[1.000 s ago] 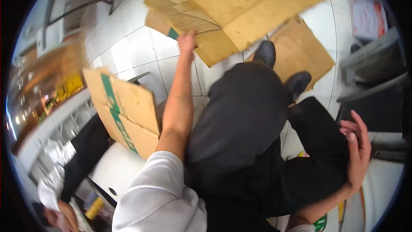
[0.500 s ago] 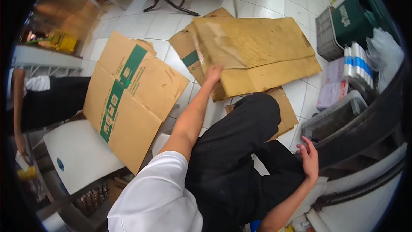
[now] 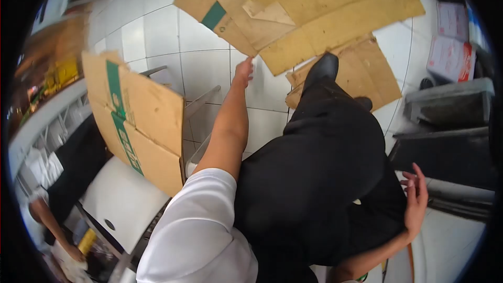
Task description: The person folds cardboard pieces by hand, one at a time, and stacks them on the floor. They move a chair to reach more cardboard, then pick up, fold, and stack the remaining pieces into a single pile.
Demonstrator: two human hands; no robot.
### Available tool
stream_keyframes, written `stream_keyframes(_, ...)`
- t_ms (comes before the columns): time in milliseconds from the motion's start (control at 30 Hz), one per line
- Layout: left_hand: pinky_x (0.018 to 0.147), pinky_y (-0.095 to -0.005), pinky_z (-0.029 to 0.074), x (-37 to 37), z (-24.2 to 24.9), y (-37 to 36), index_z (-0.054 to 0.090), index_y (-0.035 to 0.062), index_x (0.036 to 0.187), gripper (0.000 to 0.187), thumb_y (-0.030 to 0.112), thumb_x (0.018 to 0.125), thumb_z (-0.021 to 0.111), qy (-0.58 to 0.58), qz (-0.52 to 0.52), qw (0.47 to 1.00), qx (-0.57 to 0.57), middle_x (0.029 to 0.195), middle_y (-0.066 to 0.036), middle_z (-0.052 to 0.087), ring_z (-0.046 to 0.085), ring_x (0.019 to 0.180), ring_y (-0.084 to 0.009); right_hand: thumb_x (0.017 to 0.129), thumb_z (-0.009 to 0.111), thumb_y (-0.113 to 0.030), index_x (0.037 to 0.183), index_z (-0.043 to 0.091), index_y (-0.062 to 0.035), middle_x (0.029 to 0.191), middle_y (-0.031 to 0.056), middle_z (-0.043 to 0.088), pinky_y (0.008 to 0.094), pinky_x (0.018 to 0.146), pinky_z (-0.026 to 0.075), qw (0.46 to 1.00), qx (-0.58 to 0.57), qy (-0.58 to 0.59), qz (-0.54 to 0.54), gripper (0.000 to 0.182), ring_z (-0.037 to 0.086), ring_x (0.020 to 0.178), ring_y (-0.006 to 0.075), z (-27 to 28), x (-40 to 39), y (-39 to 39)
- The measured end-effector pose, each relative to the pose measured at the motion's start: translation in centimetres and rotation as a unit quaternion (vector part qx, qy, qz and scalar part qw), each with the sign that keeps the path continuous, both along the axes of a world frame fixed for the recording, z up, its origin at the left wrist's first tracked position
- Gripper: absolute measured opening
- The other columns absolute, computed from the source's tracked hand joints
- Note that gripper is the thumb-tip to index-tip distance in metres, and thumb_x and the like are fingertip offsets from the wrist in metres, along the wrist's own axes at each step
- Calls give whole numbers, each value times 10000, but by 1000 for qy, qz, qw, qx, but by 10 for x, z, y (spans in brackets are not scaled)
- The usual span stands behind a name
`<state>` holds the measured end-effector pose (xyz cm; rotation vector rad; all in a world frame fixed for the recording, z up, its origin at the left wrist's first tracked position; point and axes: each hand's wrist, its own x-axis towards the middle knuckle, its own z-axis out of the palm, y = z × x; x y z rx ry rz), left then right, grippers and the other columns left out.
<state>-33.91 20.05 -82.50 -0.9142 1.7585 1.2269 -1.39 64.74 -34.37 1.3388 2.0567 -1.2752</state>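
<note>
My left hand reaches forward over the white floor, its fingers bent and closed at the near corner of a flattened cardboard sheet with a green band. A larger, stained cardboard sheet overlaps that one. Under my black shoe lies another piece of flattened cardboard. Beside my bent knee, my right hand hangs with its fingers apart and holds nothing. To the left, a folded cardboard box with green print leans against a white chair.
Another person's arm and dark clothing are at the far left, behind the chair. Along the right stand white-and-red boxes, a grey plastic bin and a black panel. White floor tiles show between the cardboard pieces.
My left hand has left the upper face of the stained sheet and is at the lower corner of the green-banded one. The view has tilted downward, bringing my shoe into sight.
</note>
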Motion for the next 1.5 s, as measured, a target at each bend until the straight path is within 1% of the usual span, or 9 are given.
stream_keyframes(133,933,-485,440,-25,-38,35,579,34,1282,736,669,912,596,36,45,997,59,1218,-175,646,595,1092,-312,1053,576,-279,1491,513,-66,1203,107,672,285,942,443,999,-23,-16,-31,491,591,1021,150,1,-18,3)
stream_keyframes(200,537,-313,380,-41,-29,57,577,117,1130,634,714,916,565,22,79,997,9,843,-86,624,556,647,-172,1050,580,-267,1483,522,-66,1199,106,673,283,944,443,998,-30,-20,-55,481,594,1038,152,2,-24,7)
stream_keyframes(333,568,-320,441,-51,-51,28,542,152,1351,693,717,951,498,-51,68,987,137,1105,-103,699,656,797,-187,1040,578,-201,1465,537,-58,1185,105,675,284,944,453,996,-27,25,-80,450,594,1042,152,1,-32,10)
stream_keyframes(533,855,-417,570,-75,83,97,537,32,1387,548,428,1016,609,140,180,936,268,1260,-107,683,694,1034,-287,1013,575,-103,1428,558,-67,1143,80,686,290,934,469,997,-54,60,-6,417,602,1009,141,6,-39,7)
stream_keyframes(633,752,-367,542,-111,149,111,675,-87,1129,431,319,985,655,280,32,958,55,1062,-141,713,675,890,-218,990,594,-79,1395,587,-71,1065,85,718,299,889,493,992,-38,101,57,405,630,960,141,8,-45,-5)
stream_keyframes(1167,391,-354,484,-9,556,216,586,-42,630,414,248,924,594,442,-204,840,240,532,-69,544,574,404,-199,652,875,11,1526,403,-96,1537,197,458,452,1171,371,836,319,418,155,999,443,1398,408,-10,-129,-73)
stream_keyframes(1300,540,-404,555,70,576,217,654,-47,574,557,375,928,566,459,-240,826,222,472,-128,596,628,431,-259,794,814,21,1250,661,3,1301,183,664,398,1051,463,732,504,449,94,481,600,1240,284,-15,-85,-41)
stream_keyframes(1367,563,-406,561,88,581,219,661,-39,571,579,393,944,564,480,-275,800,233,475,-119,604,640,449,-256,888,754,6,1094,707,34,1104,118,741,343,937,509,849,306,429,-29,213,671,1051,206,-20,-55,-34)
stream_keyframes(1500,841,-348,538,133,558,166,710,-34,1166,469,401,1021,608,480,-432,653,395,1027,-157,754,691,950,-155,914,749,-25,1086,702,37,1036,51,750,296,834,510,843,211,479,-125,189,646,923,112,-61,14,-26)
